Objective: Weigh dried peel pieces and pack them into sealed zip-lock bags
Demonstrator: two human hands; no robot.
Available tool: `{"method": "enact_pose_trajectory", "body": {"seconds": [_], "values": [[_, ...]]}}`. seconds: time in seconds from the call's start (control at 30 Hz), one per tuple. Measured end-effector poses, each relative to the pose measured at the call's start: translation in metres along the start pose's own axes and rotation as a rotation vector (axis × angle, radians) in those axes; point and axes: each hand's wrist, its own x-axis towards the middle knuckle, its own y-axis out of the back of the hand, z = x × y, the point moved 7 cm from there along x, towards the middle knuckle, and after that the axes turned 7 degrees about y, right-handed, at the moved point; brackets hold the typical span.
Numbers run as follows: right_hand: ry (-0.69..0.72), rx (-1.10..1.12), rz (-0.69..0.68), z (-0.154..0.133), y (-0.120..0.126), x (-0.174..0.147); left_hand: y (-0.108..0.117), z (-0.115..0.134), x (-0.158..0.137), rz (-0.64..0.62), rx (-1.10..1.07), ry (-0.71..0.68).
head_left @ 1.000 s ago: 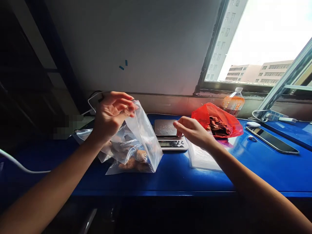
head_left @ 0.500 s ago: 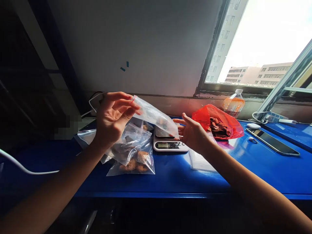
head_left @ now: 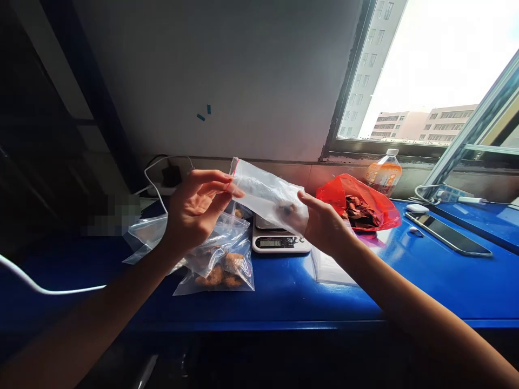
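Holding clear bag [head_left: 261, 186], dark lump [head_left: 287, 208] inside; red bag [head_left: 330, 190] holds brown pieces [head_left: 360, 214].

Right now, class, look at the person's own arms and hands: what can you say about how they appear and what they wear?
The left forearm and right forearm show no sleeves. The left hand and right hand are ungloved. No watch or bracelet shows; part of the right hand is hidden, so rings there cannot be ruled out.
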Motion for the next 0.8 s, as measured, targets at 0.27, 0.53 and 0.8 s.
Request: {"method": "enact_pose_trajectory", "body": {"seconds": [0.27, 0.53, 0.8], "values": [[0.000, -0.016, 0.057, 0.007, 0.005, 0.001, -0.002, -0.006, -0.002, -0.018, 0.053, 0.005], [0.005, -0.032, 0.105, 0.003, 0.018, 0.005, -0.011, -0.006, -0.007, -0.068, 0.148, 0.040], [0.110, -0.152, 0.129, -0.010, 0.023, 0.008, -0.011, -0.008, -0.010, -0.081, 0.307, 0.021]]}}
